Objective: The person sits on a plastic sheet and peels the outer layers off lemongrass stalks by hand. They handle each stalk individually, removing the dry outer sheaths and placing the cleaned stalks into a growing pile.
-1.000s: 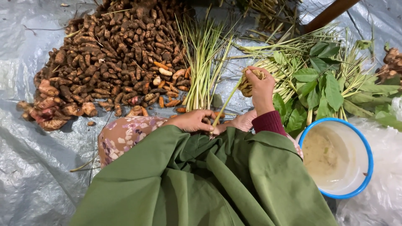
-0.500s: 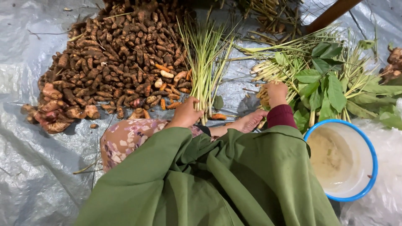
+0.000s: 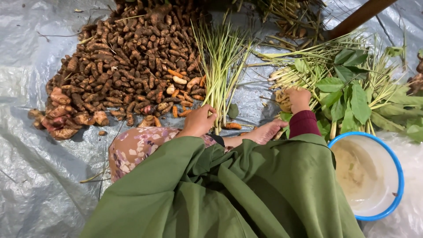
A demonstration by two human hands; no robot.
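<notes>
Head view: left hand [image 3: 200,120] pinches light, bendy lemongrass stalks [image 3: 220,70] near their firmer base; right hand [image 3: 298,98] clasps a knobbly pale root [image 3: 283,98], centre-right.

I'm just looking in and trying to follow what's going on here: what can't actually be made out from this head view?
- Left hand: its fingertips curl into the base of the lemongrass stalks; whether it grips any is hidden.
- Right hand: seen from the back; its palm and fingers cover most of the pale lump it rests on.
- Root pile: its far side is cut off by the top edge.
- Blue-rimmed bowl: its cloudy contents are unclear.
</notes>
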